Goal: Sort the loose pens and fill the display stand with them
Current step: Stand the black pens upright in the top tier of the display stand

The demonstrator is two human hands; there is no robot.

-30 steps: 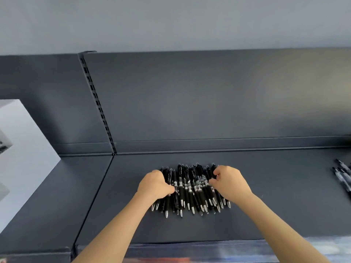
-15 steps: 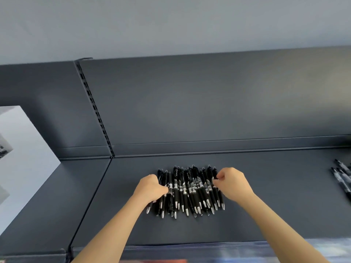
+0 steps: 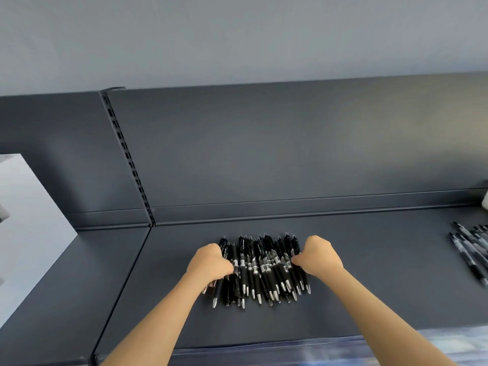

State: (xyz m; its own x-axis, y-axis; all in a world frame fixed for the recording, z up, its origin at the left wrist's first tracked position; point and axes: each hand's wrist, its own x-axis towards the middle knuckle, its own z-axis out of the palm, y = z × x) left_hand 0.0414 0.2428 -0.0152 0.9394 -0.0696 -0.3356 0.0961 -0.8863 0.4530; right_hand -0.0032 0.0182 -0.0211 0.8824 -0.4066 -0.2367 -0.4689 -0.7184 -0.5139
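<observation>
A pile of several black pens point(image 3: 264, 268) with silver tips lies side by side on the dark grey shelf point(image 3: 369, 286), tips pointing toward me. My left hand point(image 3: 210, 262) grips the pile's left side with curled fingers. At the pile's right side my right hand point(image 3: 317, 257) has its fingers curled against the outer pens. The pens under both hands are partly hidden.
A second group of black pens point(image 3: 472, 247) lies at the shelf's right edge. A white box point(image 3: 23, 220) stands on the neighbouring shelf section at left. A slotted upright point(image 3: 126, 157) divides the grey back panels. The shelf's front edge runs along the bottom.
The view has shifted slightly. Both hands stay at the sides of the pile, which looks a little more spread at its left end.
</observation>
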